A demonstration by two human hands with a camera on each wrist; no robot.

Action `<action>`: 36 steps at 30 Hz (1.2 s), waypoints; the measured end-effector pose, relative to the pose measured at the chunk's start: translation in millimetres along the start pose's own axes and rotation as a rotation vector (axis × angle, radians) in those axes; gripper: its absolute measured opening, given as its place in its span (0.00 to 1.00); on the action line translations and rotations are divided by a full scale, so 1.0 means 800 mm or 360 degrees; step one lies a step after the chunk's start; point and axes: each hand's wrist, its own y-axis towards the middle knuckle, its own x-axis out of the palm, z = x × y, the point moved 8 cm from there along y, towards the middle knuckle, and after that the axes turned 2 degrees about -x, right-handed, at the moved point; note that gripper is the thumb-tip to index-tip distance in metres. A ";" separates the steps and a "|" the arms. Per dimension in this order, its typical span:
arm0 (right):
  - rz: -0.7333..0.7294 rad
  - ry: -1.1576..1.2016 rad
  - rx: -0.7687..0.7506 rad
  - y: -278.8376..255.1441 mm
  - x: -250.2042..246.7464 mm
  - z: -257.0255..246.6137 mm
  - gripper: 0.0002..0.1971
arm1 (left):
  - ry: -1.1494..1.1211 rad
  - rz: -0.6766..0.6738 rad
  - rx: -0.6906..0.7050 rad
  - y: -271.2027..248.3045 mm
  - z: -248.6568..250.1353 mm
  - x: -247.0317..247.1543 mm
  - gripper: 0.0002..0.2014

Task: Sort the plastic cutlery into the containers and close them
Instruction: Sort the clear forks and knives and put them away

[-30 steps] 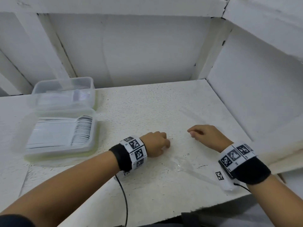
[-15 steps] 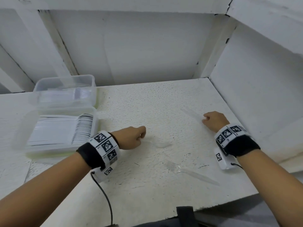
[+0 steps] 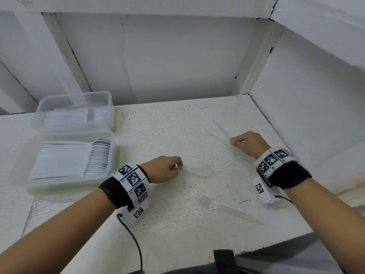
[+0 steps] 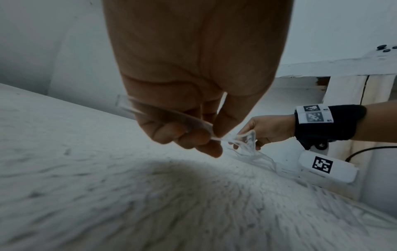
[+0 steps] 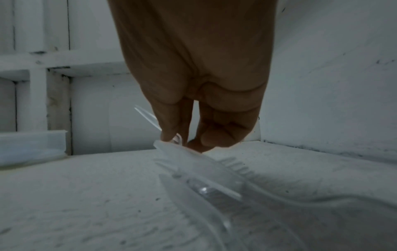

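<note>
My left hand (image 3: 178,168) pinches the handle of a clear plastic piece of cutlery (image 3: 197,171), whose head trails on the table to the right; the left wrist view shows the left hand (image 4: 212,135) with fingers curled round the clear plastic piece (image 4: 171,117). My right hand (image 3: 233,141) pinches a clear serrated knife (image 3: 219,127) at the table's far right; in the right wrist view my right hand (image 5: 182,142) holds the knife (image 5: 206,166). A clear fork (image 3: 227,209) lies loose near the front edge. Two open clear containers stand left: the near container (image 3: 73,182) holds stacked cutlery, and the far container (image 3: 79,99) does too.
The white table (image 3: 158,135) is boxed in by a back wall and a right side wall (image 3: 306,115). A black cable (image 3: 134,242) hangs from my left wrist unit over the front edge.
My left hand has drawn left with the clear piece pinched in it. My right hand has moved to the far right and taken hold of the knife.
</note>
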 end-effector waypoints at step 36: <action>-0.0124 0.0028 0.0257 -0.033 -0.016 0.039 0.20 | -0.1043 0.0439 0.0080 -0.032 0.000 -0.063 0.10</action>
